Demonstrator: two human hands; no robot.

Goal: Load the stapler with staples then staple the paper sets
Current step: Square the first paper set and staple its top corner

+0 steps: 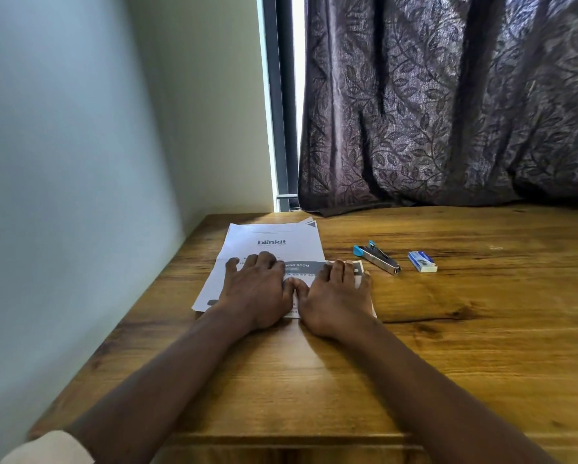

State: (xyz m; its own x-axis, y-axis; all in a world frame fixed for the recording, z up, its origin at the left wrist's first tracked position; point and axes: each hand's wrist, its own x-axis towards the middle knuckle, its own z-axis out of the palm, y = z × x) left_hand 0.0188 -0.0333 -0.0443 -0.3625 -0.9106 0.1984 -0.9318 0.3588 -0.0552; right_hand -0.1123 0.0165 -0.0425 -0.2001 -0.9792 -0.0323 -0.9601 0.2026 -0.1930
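Observation:
A stack of printed white papers lies on the wooden table near the left wall. A smaller folded sheet with a grey band lies across its near part. My left hand rests flat on the papers, fingers spread. My right hand lies flat beside it on the smaller sheet, thumbs nearly touching. A metal stapler with a blue end lies to the right of the papers. Farther right sits a small blue and white staple box. Neither hand touches them.
A pale wall runs along the table's left side. A dark patterned curtain hangs down to the table's far edge, with a bright window gap beside it. The table's front edge is near my forearms.

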